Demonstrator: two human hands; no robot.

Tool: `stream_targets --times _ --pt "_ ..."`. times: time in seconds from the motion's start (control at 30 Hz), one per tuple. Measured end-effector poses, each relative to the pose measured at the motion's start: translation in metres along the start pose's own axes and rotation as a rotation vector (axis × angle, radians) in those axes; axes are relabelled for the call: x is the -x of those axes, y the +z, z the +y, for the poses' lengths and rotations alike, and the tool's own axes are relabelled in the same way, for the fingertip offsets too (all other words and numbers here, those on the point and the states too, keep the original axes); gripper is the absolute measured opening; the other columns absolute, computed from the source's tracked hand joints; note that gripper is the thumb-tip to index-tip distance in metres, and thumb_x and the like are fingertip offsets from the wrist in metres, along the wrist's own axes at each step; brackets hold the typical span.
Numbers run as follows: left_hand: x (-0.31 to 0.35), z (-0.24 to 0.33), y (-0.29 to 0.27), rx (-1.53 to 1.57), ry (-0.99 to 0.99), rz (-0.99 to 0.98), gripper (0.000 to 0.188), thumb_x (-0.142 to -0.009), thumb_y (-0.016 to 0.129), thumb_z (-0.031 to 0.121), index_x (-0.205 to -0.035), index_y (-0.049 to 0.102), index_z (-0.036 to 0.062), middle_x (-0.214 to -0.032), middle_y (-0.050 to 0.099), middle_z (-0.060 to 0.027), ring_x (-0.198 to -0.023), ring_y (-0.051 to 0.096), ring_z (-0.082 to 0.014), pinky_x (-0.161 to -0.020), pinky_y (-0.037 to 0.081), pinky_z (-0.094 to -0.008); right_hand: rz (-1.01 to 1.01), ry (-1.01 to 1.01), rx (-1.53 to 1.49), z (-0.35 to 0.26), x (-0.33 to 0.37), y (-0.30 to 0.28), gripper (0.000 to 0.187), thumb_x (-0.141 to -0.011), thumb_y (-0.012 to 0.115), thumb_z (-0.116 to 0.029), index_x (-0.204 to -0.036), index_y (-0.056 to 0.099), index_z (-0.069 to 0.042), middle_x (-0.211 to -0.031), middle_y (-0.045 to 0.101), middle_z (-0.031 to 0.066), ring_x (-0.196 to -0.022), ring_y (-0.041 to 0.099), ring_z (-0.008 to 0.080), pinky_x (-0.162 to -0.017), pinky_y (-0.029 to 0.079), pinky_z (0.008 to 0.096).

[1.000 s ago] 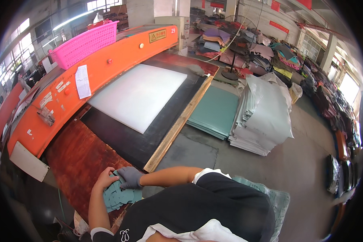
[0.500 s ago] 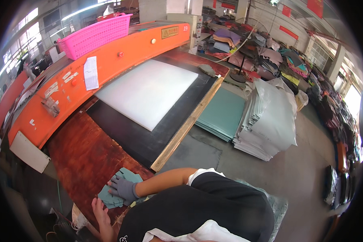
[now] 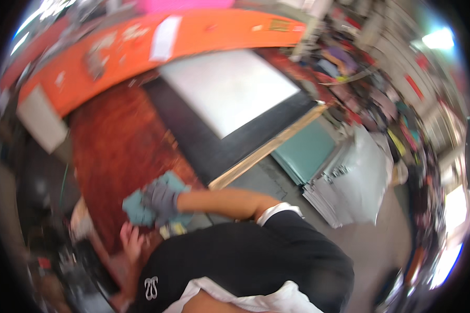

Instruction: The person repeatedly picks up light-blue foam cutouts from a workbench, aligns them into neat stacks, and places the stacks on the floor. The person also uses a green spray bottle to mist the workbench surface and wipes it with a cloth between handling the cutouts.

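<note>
My right hand (image 3: 163, 202), in a grey glove with bare fingertips, lies over a small heap of cut teal sheet pieces (image 3: 133, 209) on the reddish-brown board. Its fingers look apart and rest on top of the pieces, though motion blurs them. Some of the heap is hidden beneath the glove. My left hand (image 3: 132, 241) is bare and open, fingers spread, by the board's near edge just below the heap. It holds nothing. Close to my right wrist is a small pale yellow item (image 3: 173, 229), too blurred to name.
An orange machine beam (image 3: 193, 39) spans the far side, with a pink basket (image 3: 188, 4) on top. Beneath it, a white slab (image 3: 232, 94) lies on a black panel (image 3: 193, 141) edged with wood. Teal sheets (image 3: 305, 148) and grey-white sheets (image 3: 350, 182) are stacked at right.
The whole view has shifted, so the board and both hands appear higher in the picture, and it is more blurred. My right hand stays on the teal pieces; my left stays near them.
</note>
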State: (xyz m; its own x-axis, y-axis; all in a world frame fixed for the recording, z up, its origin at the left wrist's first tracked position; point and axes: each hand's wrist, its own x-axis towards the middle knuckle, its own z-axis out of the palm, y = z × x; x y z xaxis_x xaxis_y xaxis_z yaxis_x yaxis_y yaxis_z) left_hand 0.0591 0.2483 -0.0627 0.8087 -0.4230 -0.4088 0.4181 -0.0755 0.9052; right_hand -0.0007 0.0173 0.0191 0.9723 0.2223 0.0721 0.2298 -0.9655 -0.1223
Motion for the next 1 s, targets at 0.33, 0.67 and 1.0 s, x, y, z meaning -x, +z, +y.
stream_targets --times 0.33,0.67,1.0 --pt "0.038 -0.034 0.034 0.477 -0.376 -0.534 0.057 -0.086 0.057 0.031 -0.133 0.032 0.0102 -0.136 0.036 -0.0086 -0.117 0.044 -0.0259 -0.09 0.037 -0.0397 -0.343 0.371 -0.255 0.029 -0.031 0.001 0.074 -0.059 0.072 -0.053 -0.112 0.054 -0.006 -0.112 0.054 0.0168 -0.106 0.052 0.0321 -0.089 0.043 0.0397" --pt "0.037 -0.023 0.061 0.505 -0.301 -0.343 0.047 -0.088 0.055 0.037 -0.123 0.045 0.0072 -0.112 0.055 -0.0065 -0.104 0.052 -0.018 -0.087 0.04 -0.0318 -0.372 0.424 -0.38 -0.003 -0.006 0.0 0.071 -0.06 0.073 -0.052 -0.111 0.055 -0.006 -0.11 0.052 0.0153 -0.105 0.053 0.0311 -0.087 0.043 0.0384" --pt "0.036 0.04 0.074 0.206 0.195 -0.516 0.042 -0.082 0.062 0.016 -0.119 0.048 0.0011 -0.107 0.055 -0.0036 -0.097 0.051 -0.0116 -0.086 0.042 -0.0299 -0.019 0.357 -1.592 0.014 0.03 -0.037 0.064 -0.07 0.075 -0.026 -0.121 0.045 -0.001 -0.102 0.058 0.0099 -0.097 0.055 0.0186 -0.085 0.045 0.0328"
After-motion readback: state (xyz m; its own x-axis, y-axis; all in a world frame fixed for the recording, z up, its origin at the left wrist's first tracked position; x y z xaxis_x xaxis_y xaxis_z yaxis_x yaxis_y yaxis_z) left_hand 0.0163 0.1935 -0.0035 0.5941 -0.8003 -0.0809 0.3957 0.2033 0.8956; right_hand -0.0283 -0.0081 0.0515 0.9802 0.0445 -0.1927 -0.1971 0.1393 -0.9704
